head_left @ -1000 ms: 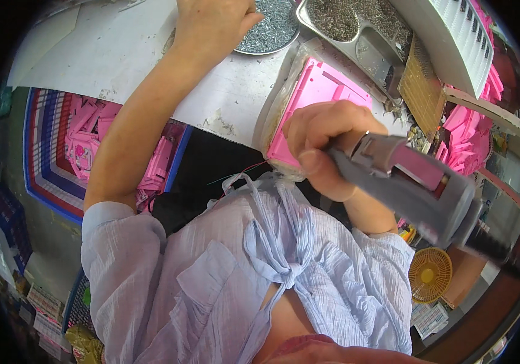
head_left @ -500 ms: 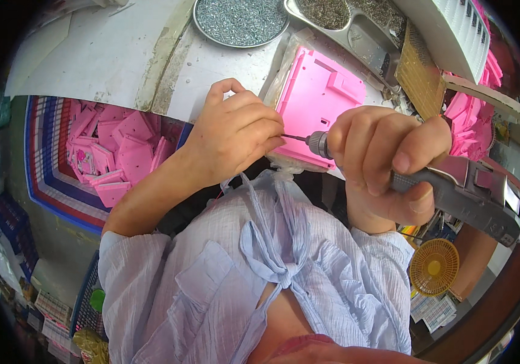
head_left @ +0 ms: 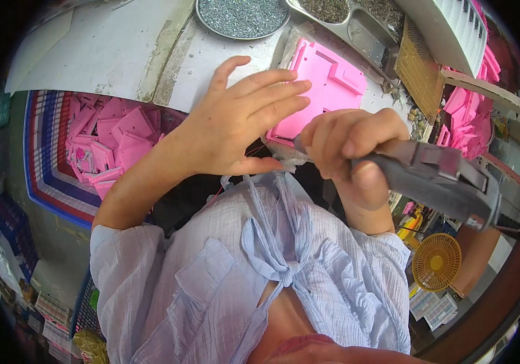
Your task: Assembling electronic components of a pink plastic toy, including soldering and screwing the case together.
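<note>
A flat pink plastic panel [head_left: 319,79] with a raised block near its right edge lies on the bench in front of me. My left hand [head_left: 242,115] is spread over the panel's left edge, fingers apart and nothing in them. In my right hand [head_left: 357,142] I grip a grey electric screwdriver [head_left: 436,182] by its front part. It is tilted, its nose pointing left to the panel's near edge. The bit's tip is mostly hidden around the near left corner, so whether it sits on a screw cannot be told.
A round metal tray [head_left: 245,17] of silvery screws stands at the back. Beside it is a divided metal tray [head_left: 372,45] with darker small screws. At the left, a striped basket [head_left: 44,164] holds pink parts [head_left: 120,130]. More pink pieces [head_left: 469,115] and a yellow basket [head_left: 436,262] are at the right.
My left hand has opened from a pinch near the bit and stretched its fingers over the panel. My right hand has brought the screwdriver left to the panel's near edge.
</note>
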A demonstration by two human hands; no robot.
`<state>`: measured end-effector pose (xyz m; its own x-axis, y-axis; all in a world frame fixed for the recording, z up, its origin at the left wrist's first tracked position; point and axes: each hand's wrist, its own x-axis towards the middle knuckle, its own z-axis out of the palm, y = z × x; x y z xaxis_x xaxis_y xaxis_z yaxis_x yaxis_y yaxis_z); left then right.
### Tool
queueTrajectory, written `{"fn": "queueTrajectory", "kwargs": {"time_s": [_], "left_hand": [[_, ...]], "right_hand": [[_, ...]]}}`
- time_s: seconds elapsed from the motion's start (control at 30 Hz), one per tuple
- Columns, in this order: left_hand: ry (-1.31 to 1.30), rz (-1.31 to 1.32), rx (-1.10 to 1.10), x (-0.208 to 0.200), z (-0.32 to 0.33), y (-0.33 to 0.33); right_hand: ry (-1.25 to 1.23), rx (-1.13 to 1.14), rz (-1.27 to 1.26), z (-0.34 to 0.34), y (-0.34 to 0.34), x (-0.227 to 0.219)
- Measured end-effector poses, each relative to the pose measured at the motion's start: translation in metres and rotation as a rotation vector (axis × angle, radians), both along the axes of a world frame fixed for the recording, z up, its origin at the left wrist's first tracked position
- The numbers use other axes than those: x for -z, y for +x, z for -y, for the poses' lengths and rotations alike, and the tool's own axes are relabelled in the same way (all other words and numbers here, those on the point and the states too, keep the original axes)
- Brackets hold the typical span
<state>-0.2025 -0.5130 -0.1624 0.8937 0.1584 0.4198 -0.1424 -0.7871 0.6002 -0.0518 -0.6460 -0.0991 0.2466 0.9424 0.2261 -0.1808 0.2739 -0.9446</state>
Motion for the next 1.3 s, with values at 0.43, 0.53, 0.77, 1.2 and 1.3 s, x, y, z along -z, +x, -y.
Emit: {"fn": "queueTrajectory", "kwargs": {"time_s": [0.43, 0.53, 0.77, 1.2, 1.3], "left_hand": [[0.034, -0.164, 0.037, 0.005, 0.000, 0.005], [0.058, -0.079, 0.046, 0.000, 0.009, 0.024], [0.201, -0.099, -0.025, 0.008, 0.051, 0.071], [0.208, -0.224, -0.049, 0.002, 0.051, 0.068], [0.196, -0.214, -0.040, 0.003, 0.051, 0.069]], "right_hand": [[0.058, -0.024, 0.191, 0.012, 0.018, 0.007], [0.137, 0.144, 0.074, 0.043, 0.049, -0.015], [0.120, 0.336, 0.044, 0.083, 0.076, 0.005], [0.220, 0.374, 0.101, 0.044, 0.113, 0.035], [0.200, 0.328, 0.060, 0.052, 0.113, 0.022]]}}
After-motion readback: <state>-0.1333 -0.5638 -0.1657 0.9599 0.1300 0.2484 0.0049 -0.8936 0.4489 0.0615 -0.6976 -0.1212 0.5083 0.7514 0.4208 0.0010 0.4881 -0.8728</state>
